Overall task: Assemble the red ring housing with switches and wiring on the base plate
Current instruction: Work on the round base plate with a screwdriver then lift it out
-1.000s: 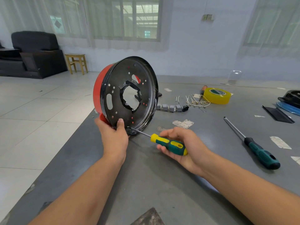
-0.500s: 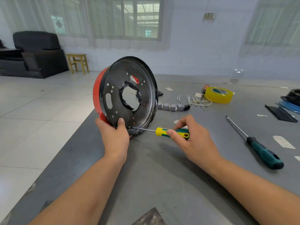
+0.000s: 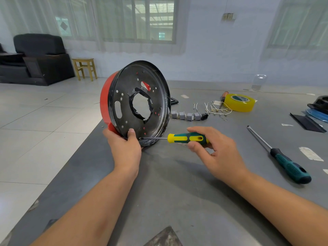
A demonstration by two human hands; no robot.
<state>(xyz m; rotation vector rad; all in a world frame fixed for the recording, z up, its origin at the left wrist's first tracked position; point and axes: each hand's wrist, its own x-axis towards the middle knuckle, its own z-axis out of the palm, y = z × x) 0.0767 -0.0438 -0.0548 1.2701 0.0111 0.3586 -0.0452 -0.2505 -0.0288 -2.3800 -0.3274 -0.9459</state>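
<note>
A red ring housing [image 3: 105,103] with its black base plate [image 3: 142,102] facing the camera is standing on edge at the left side of a grey worktop [image 3: 177,192], tilted slightly back; the left hand [image 3: 124,148] is gripping its lower rim, thumb pressing on the plate's face and fingers curling behind the red wall. The right hand [image 3: 214,153] is pinching the yellow-and-green handle of a small screwdriver [image 3: 186,138] between thumb and fingertips, the remaining fingers spreading loosely; the shaft is lying almost level, its tip meeting the plate's bottom edge just beside the left thumb. Behind the plate, a row of small grey switches [image 3: 186,115] ending in a black connector is sitting on the worktop; near them loose white wires [image 3: 213,108] with metal terminals are lying scattered; just beyond, a roll of yellow tape [image 3: 239,102] is resting flat, with a brown-handled tool [image 3: 224,97] touching its left side. A larger screwdriver [image 3: 282,160] with a dark green handle is lying well to the right of the hands, shaft pointing away; black and blue parts [image 3: 317,110] are showing at the far right edge. In the room beyond, a dark armchair [image 3: 39,57] and a wooden stool [image 3: 85,68] are standing on a tiled floor [image 3: 44,130] beneath curtained windows.
</note>
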